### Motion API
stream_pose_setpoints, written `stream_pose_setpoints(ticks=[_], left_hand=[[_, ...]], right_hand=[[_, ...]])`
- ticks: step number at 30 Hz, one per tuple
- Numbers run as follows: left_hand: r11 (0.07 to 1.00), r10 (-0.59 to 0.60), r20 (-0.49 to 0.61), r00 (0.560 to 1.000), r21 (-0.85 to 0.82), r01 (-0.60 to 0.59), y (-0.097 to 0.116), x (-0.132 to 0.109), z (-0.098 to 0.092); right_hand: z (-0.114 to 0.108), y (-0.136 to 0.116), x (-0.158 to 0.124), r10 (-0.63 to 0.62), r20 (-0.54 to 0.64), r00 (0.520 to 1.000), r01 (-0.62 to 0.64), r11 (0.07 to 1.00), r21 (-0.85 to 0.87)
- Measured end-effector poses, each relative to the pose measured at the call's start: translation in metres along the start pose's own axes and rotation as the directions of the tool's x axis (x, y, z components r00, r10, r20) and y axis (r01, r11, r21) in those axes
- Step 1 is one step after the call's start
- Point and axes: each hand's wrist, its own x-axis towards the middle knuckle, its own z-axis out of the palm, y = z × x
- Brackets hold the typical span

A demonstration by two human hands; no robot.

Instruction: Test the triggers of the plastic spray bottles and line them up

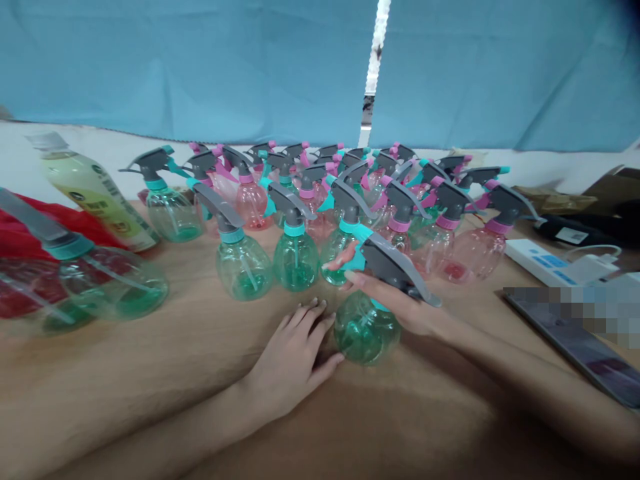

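A green clear spray bottle with a grey trigger head stands on the wooden table right in front of me. My right hand is wrapped round its neck and trigger head, fingers reaching over the teal nozzle. My left hand rests on the table just left of the bottle, fingers spread, fingertips near or touching its side. Behind it stand several more spray bottles, green ones in front and pink ones further back and right.
At the left lie a green spray bottle on its side, a red cloth or bag and a tilted yellowish drink bottle. A white power strip and a dark flat device lie on the right. A blue curtain hangs behind.
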Motion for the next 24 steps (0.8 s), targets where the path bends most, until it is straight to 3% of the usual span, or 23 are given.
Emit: stream_pose_setpoints(ticks=[6,16,24], left_hand=[[1.000,0.007,-0.011,1.000,-0.002,-0.007,-0.001,0.000,0.001],[1.000,0.004,0.009,1.000,0.017,-0.004,0.000,0.001,0.000],[1.000,0.003,0.005,1.000,0.023,-0.003,0.001,0.001,-0.002]], right_hand=[[0.001,-0.011,0.000,0.014,-0.093,0.996,-0.018,0.999,-0.032],[0.001,-0.010,-0.002,-0.018,-0.115,0.993,0.007,0.995,-0.102],[0.001,-0.012,0.000,-0.001,-0.035,0.999,0.000,1.000,-0.007]])
